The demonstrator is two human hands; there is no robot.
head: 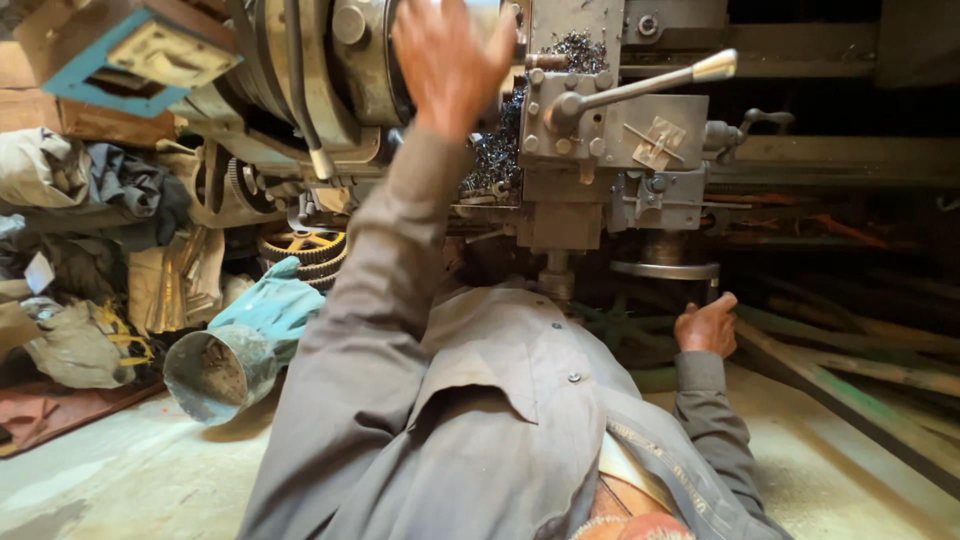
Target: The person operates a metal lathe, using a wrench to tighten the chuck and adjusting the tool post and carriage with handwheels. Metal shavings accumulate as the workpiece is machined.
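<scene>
- While my left hand (452,62) rests spread on the lathe chuck (372,60), heavy, rigid, oily steel, I'd hold its rim.
- My right hand (706,325) closes round the handwheel (664,270).

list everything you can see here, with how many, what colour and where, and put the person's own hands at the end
lathe: one, grey metal, across the top centre
lever handle: one, silvery, sticking out to the right on the lathe carriage
metal swarf: a pile, dark, on the carriage
handwheel: one, grey, under the carriage
gear wheels: at least two, yellowish and dark, left of centre below the lathe
metal can: one, grey, lying on its side on the floor at left
rags: a heap, grey and tan, far left
left hand: raised at the lathe's headstock, blurred
right hand: low, at the handwheel's edge
</scene>
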